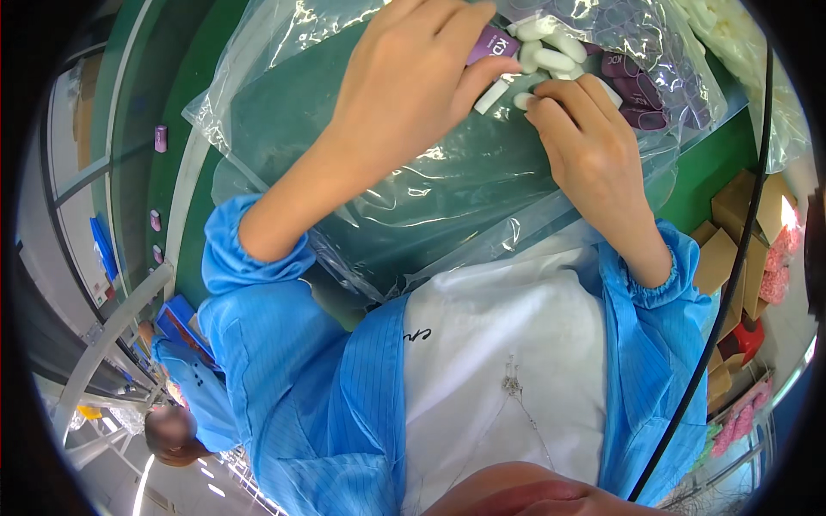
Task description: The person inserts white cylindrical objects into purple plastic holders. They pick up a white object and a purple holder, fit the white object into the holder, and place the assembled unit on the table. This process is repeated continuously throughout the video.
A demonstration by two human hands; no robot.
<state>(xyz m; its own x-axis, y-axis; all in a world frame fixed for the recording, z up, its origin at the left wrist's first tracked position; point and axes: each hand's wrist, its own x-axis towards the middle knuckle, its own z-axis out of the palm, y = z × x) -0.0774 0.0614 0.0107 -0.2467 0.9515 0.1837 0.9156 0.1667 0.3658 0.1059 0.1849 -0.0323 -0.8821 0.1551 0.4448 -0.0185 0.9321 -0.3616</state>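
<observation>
My left hand [404, 82] grips a small purple rectangular piece [492, 41] between thumb and fingers, above a large clear plastic bag [361, 185] spread on the green work surface. Just below the thumb lies a small white bar [492, 96]. My right hand [589, 146] rests on the bag with its fingertips touching small white capsule-shaped parts [551, 52] piled at the far edge. Dark purple pieces [632, 82] lie in another clear bag right of the white parts. What the right fingertips pinch is hidden.
A green conveyor [142, 163] on the left carries small pink-purple items [160, 138]. Brown cardboard pieces [731, 249] and pink things [779, 262] lie at the right. A black cable [757, 198] hangs down the right. Another person in blue [185, 378] works at lower left.
</observation>
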